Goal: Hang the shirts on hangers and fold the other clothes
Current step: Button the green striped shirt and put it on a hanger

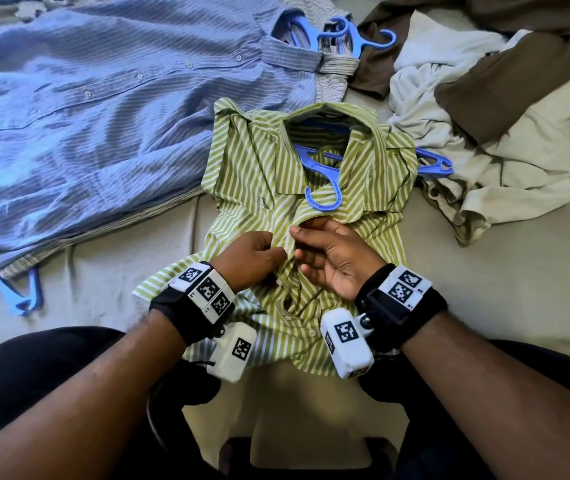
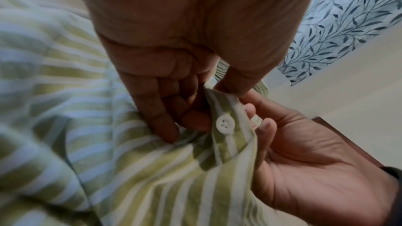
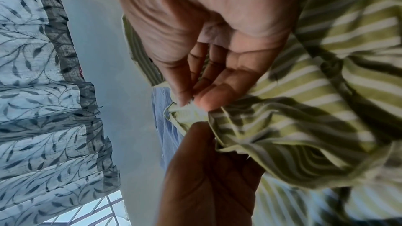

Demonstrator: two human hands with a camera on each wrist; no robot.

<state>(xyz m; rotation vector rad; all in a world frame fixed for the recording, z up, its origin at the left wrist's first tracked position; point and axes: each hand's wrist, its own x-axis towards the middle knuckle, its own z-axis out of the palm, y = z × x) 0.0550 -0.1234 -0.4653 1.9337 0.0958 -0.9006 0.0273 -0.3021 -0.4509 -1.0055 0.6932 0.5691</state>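
In the head view, the green striped shirt (image 1: 297, 188) is seen laid flat on the bed (image 1: 484, 289), just in front of the person, with a blue hanger (image 1: 325, 174) already set inside its collar, the hook lying on the open front. The placket is pinched at mid-chest by the left hand (image 1: 250, 254) and the right hand (image 1: 337, 258), which are brought together until they nearly touch. A blue striped shirt (image 1: 86, 109), already on a hanger, is spread to the left, and a heap of brown and cream clothes (image 1: 484, 98) is left at the right, not yet folded. In the left wrist view, the left grip (image 2: 174, 109) is seen curled closed on the fabric edge, thumb against fingers, while a white button (image 2: 225, 124) on the placket strip is backed by the right fingers (image 2: 264, 131). In the right wrist view, the right grip (image 3: 202, 92) is shown nipping the facing edge between thumb and fingertips, the palm loose; the buttonhole itself cannot be made out. The step in hand is judged to be the buttoning of the hung shirt. For the next move, the button would have to be tilted and pushed through its hole while the opposite edge is held taut; misaligned edges are the likely fault.
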